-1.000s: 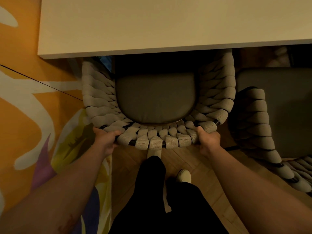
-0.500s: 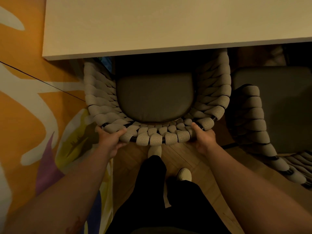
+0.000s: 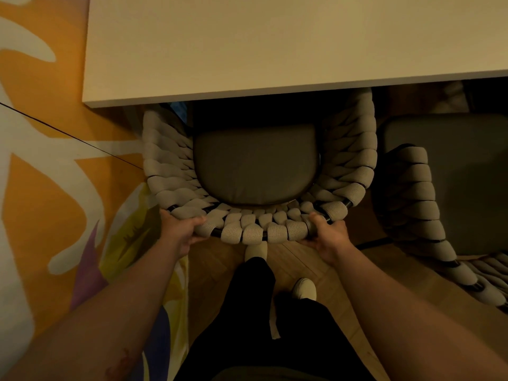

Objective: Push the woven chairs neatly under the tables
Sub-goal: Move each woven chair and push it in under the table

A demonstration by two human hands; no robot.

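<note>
Mid-push: left hand & right hand each curl fingers over the back rim of the woven chair, centre frame, front already under the table edge. Next: straight shove fwd, kept square. Second woven chair at right. Wood floor; orange patterned surface at left, rug or wall unclear.

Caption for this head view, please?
Left hand and right hand grip the chair by its back, seat partly under the table; second chair beside.
</note>
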